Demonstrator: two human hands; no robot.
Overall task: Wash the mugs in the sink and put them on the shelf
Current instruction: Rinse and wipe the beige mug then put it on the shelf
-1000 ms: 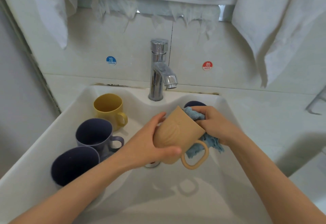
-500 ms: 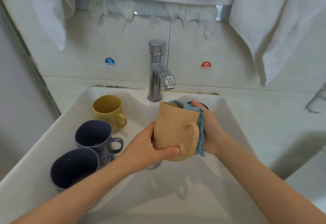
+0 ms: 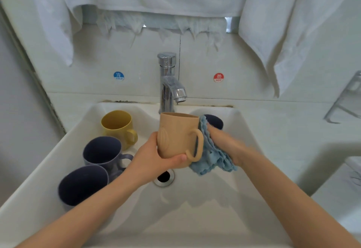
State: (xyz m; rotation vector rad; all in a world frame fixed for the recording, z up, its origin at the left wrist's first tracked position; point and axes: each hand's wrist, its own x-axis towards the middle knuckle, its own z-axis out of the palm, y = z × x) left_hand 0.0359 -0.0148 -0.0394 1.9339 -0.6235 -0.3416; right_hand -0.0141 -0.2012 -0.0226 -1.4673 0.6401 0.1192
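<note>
My left hand [image 3: 150, 156] grips a tan mug [image 3: 176, 134] from its left side and base, upright over the white sink [image 3: 252, 146], handle facing me. My right hand [image 3: 227, 144], blurred, holds a blue cloth [image 3: 212, 159] against the mug's right side by the handle. In the basin's left part stand a yellow mug [image 3: 117, 124], a purple mug [image 3: 102, 150] and a dark blue mug [image 3: 82, 185]. Another dark mug [image 3: 215, 120] shows partly behind the cloth.
A chrome tap [image 3: 169, 83] stands at the back of the basin, no water visible from it. The drain [image 3: 164, 177] lies below the tan mug. White towels [image 3: 293, 23] hang above. A metal rack [image 3: 347, 99] is on the wall at right.
The tan mug went from tilted with its mouth to the right to upright, handle toward me. My right hand came out of the mug's mouth and now rubs the cloth on the outside.
</note>
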